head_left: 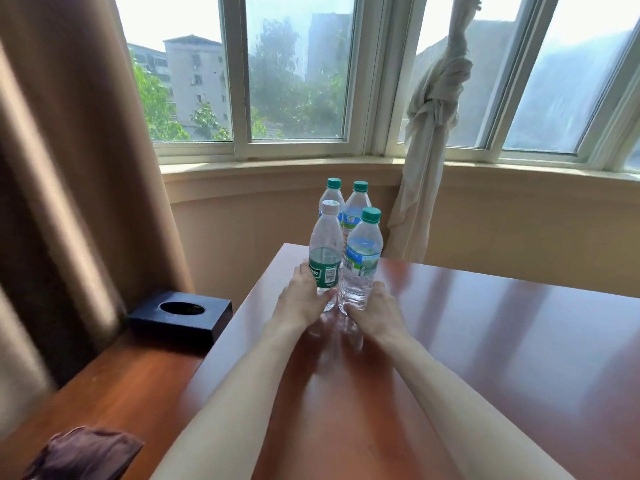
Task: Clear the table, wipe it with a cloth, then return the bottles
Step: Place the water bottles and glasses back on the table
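At the frame's centre, on the desk [485, 323], the left hand [304, 303] grips the white-capped bottle [325, 258] and the right hand [375, 311] grips the green-capped bottle [362, 268] beside it, two more bottles [346, 206] just behind.

Head-worn view; forward, downward, close

Under my fingers [313, 277] I see a glossy reddish-brown wooden bench [485, 341], smooth and reflective. Between the fingers stand clear, shiny plastic water bottles [360, 271] with glossy paper-like labels. Left of them sits a matt black box [180, 317].
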